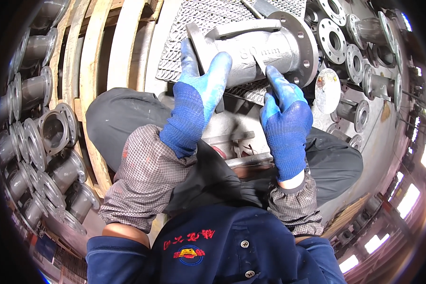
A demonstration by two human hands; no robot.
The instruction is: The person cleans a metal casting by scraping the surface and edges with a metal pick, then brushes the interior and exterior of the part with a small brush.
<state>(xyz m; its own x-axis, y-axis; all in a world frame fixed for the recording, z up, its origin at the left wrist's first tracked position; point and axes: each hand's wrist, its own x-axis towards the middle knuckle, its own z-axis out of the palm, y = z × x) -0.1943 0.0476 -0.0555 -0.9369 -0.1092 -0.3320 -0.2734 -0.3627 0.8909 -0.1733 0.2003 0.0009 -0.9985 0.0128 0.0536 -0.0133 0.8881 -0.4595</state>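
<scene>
A grey metal flanged pipe casting [270,51] lies sideways before me, with a rib along its top and raised marks on its side. My left hand [191,94], in a blue coated glove, straddles the casting's left flange, index finger on the outer side and thumb on the inner. A thin, pale, pointed blade [259,62] juts from the fingertips of my right hand [286,106], also gloved. Its tip rests against or just over the casting's side, below the marks. Whatever handle it has is hidden by the glove.
The casting rests on a patterned metal mesh [175,52]. Wooden pallet slats [95,52] run along the left, with stacked flanged castings [33,92] beyond. More flanged parts [333,40] crowd the right, near a pale round disc [327,91]. Metal bars [232,138] lie between my legs.
</scene>
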